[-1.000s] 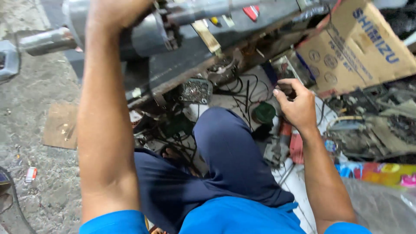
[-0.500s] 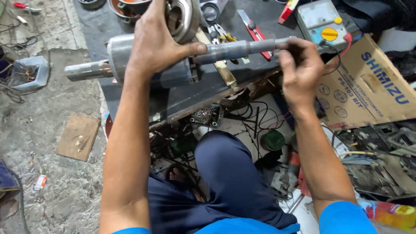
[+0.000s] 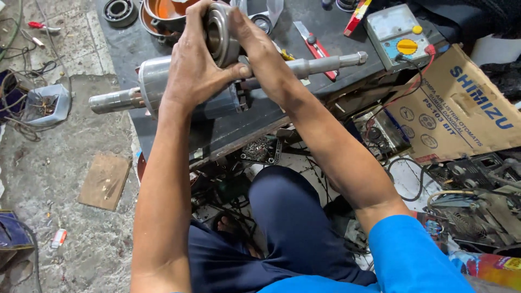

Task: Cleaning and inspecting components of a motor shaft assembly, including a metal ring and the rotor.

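A steel motor rotor with a long shaft (image 3: 320,64) lies across the dark workbench (image 3: 255,116); its left shaft end (image 3: 111,101) sticks out past the bench edge. My left hand (image 3: 192,70) wraps over the rotor body and holds a round steel bearing (image 3: 220,33) from the left. From the right, my right hand (image 3: 259,51) presses on the same bearing, fingers over its rim. Both hands hide the middle of the rotor.
A grey meter with a yellow dial (image 3: 398,39), a red-handled tool (image 3: 316,50), another bearing (image 3: 119,11) and an orange bowl (image 3: 168,13) sit on the bench. A cardboard box (image 3: 461,116) leans at right. Wires and parts clutter the floor around my knee (image 3: 282,201).
My right hand moved from the floor parts up to the shaft and then onto the bearing. My left hand shifted along the rotor and now grips the bearing too.
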